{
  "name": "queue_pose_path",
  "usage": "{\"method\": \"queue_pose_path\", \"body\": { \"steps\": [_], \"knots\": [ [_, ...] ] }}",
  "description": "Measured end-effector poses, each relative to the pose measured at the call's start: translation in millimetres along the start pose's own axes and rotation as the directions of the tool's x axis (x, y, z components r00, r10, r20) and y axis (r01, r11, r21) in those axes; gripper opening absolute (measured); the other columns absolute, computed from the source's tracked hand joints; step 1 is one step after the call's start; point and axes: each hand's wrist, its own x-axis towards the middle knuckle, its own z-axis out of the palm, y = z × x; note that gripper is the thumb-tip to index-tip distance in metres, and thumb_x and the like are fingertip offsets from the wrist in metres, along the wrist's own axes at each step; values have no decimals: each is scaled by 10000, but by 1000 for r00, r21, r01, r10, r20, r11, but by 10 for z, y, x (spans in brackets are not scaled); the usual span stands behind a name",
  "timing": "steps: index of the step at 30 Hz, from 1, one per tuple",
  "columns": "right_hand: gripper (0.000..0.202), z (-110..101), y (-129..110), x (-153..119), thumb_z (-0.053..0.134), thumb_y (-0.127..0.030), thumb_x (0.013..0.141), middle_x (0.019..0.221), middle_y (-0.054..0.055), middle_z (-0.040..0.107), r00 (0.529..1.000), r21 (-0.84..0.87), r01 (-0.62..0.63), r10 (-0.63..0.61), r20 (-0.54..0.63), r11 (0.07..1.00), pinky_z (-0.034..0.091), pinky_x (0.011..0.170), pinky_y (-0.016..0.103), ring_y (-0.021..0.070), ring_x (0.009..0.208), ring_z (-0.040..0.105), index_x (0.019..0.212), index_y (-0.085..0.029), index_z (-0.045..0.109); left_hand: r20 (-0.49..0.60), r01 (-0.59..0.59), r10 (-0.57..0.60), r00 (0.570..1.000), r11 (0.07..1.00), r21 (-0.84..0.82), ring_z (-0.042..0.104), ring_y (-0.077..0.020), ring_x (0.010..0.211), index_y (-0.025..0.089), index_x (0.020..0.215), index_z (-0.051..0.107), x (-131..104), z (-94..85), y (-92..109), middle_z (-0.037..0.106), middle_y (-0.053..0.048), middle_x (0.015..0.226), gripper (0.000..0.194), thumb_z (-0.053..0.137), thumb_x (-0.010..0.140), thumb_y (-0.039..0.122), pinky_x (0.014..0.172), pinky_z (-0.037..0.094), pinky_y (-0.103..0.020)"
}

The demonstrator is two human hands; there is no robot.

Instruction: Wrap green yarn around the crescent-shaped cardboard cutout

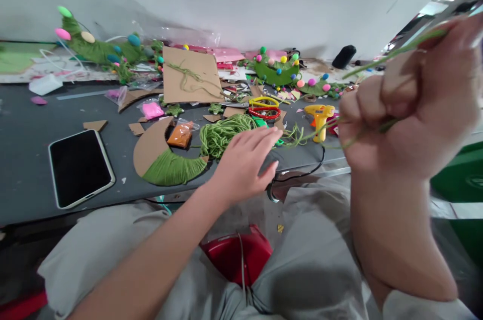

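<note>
One right-hand grip [403,98] clenches green yarn [377,62]; to its left, the left hand [243,161], unclenched, hovers beside a yarn pile [217,135].

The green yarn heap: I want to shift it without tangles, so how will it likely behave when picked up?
The green yarn heap will probably flop and sag, as its strands lie in loose loops. It may tangle or trail, since strands cross one another. It's likely light for its bulk, being loosely piled.

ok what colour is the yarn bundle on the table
The yarn bundle is green, best seen in the head view.
</note>
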Motion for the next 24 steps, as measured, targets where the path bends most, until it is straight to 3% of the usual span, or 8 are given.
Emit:
{"method": "queue_pose_path", "body": {
  "steps": [3,6,10,14,17,20,22,24],
  "knots": [
    [292,104,-130,-97,375,-343,1066,551,-47,122,996,396,-32,63,-67,918,169,410,358,148,409,66,805,-297,499,-22,14,-19,1000,978,-208,599,-245,1273,227,1492,421,-22,119,81,587,-115,1463,570,598,964,354,1084,448,-408],
    [269,157,-108,-77,428,-341,1055,547,-51,158,994,505,-109,99,46,856,175,394,341,145,412,98,808,-290,525,-17,39,-49,999,925,-378,678,-205,1091,231,1316,587,-31,124,120,696,-88,1296,357,566,991,376,969,517,-341],
    [280,49,69,91,593,-433,963,556,-52,169,993,475,-68,104,-50,877,176,426,331,131,446,114,747,-276,510,81,174,-155,985,921,-348,687,-167,844,221,948,700,-31,52,112,761,-35,932,245,505,1018,352,783,518,-283],
    [343,-213,263,243,738,-442,850,551,-53,179,970,419,88,19,-244,904,131,449,333,115,451,96,652,-273,515,141,293,-263,954,914,-280,628,-147,705,222,948,693,-22,1,18,724,-5,807,266,466,1024,336,607,431,-261],
    [229,-315,418,232,736,-463,856,580,-22,345,934,142,207,-153,-323,968,184,481,338,144,470,238,713,-323,625,122,319,-296,948,904,-286,606,-142,681,211,908,679,-9,-21,-50,697,5,757,263,467,1020,319,603,415,-261],
    [188,-251,533,119,779,-473,821,624,3,512,980,-112,164,-175,-99,980,247,496,334,157,526,389,755,-310,711,91,331,-318,944,897,-293,599,-134,668,208,898,676,5,-32,-80,697,9,760,243,488,1012,314,620,423,-263],
    [225,-172,557,35,756,-483,845,603,-1,533,989,-151,148,-142,48,977,261,489,321,141,524,406,753,-280,721,76,329,-321,944,894,-306,605,-131,681,206,904,679,12,-36,-86,701,8,780,221,505,1003,300,629,429,-261],
    [259,-129,553,-10,705,-495,888,588,-7,531,986,-149,150,-138,89,977,257,478,312,131,510,397,763,-269,713,70,330,-326,943,882,-337,617,-132,699,204,916,684,17,-46,-92,703,4,794,206,516,996,294,642,444,-257]
  ]
}}
